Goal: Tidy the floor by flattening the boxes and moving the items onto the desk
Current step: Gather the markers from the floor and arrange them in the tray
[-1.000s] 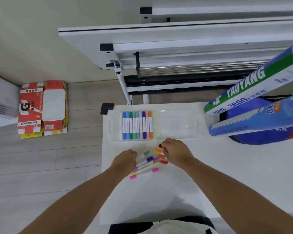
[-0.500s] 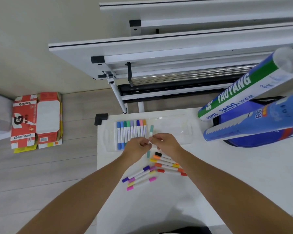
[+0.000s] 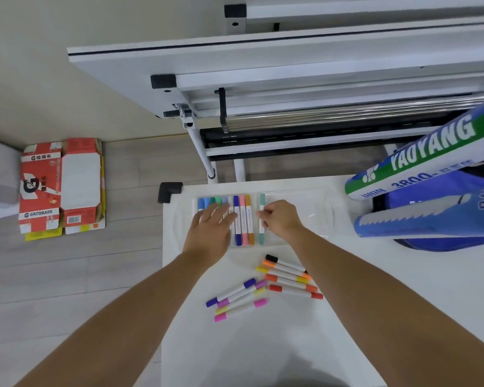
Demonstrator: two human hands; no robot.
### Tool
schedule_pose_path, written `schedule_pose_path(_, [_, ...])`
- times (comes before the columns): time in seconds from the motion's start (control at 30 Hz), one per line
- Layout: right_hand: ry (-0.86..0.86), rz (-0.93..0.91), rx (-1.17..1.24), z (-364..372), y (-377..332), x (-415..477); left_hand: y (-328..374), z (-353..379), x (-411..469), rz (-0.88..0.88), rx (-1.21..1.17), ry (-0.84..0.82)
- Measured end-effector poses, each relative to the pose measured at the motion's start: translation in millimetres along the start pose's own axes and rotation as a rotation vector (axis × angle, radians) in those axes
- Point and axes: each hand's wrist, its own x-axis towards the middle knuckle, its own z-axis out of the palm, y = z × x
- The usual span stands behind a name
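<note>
Flattened red box [image 3: 62,188] on floor [image 3: 67,275]

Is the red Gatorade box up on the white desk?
No, the flattened Gatorade box lies on the wooden floor, off to the left of the white desk.

I saw the left hand [image 3: 211,230] lying flat across markers [image 3: 242,219] in the clear tray [image 3: 305,213], the right hand [image 3: 281,220] pinching a teal marker [image 3: 261,202] beside them. Loose markers [image 3: 291,283] lay on the desk [image 3: 347,317], flattened boxes [image 3: 60,187] on the floor [image 3: 67,275].
</note>
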Motion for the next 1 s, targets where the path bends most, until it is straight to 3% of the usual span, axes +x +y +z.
schedule_pose_path(0.13, [0.047,-0.015,-0.047,3.9,-5.8,0.7,-1.8,13.3,2.4,0.007,0.08,-0.225])
schedule_pose_path(0.43, [0.033,0.037,-0.235,10.7,6.4,-9.3,-1.9,19.2,2.8,-0.02,0.102,-0.261])
schedule_pose_path(0.73, [0.095,0.1,-0.252,13.5,6.0,-8.0,-1.2,17.0,3.5,-0.007,0.124,-0.302])
schedule_pose_path(0.83, [0.044,-0.034,-0.267,4.5,14.8,-22.9,0.5,11.9,2.5,-0.016,0.11,-0.305])
schedule_pose_path(1.0, [-0.099,-0.303,-0.502,-18.3,63.3,-64.1,11.2,5.2,11.4,-0.007,0.109,-0.27])
